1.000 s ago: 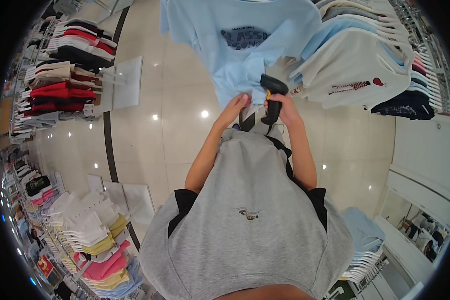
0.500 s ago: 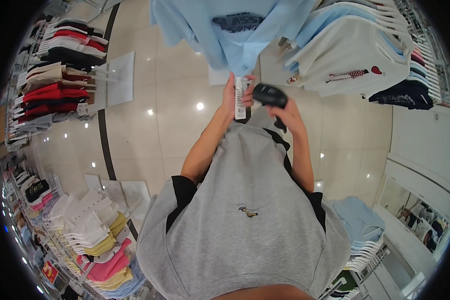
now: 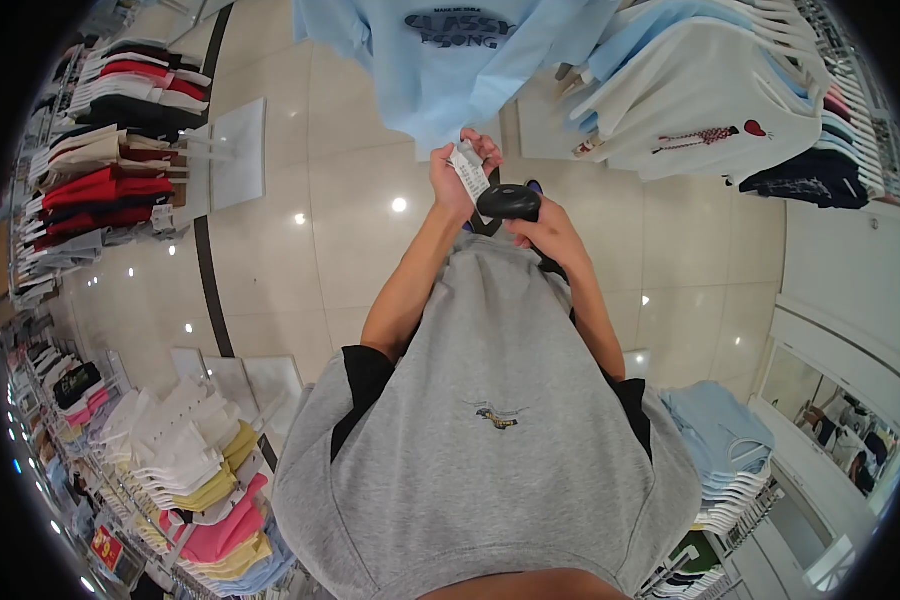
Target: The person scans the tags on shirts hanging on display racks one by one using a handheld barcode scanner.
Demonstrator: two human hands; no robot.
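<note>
White tag (image 3: 469, 168) out by the blue shirt (image 3: 435, 85), fingers of the left hand (image 3: 449, 190) gripping it, fingers of the right hand (image 3: 555, 234) wrapped round the black scanner (image 3: 509, 203) just beside it, and whether a scan has registered, we can't tell!
</note>
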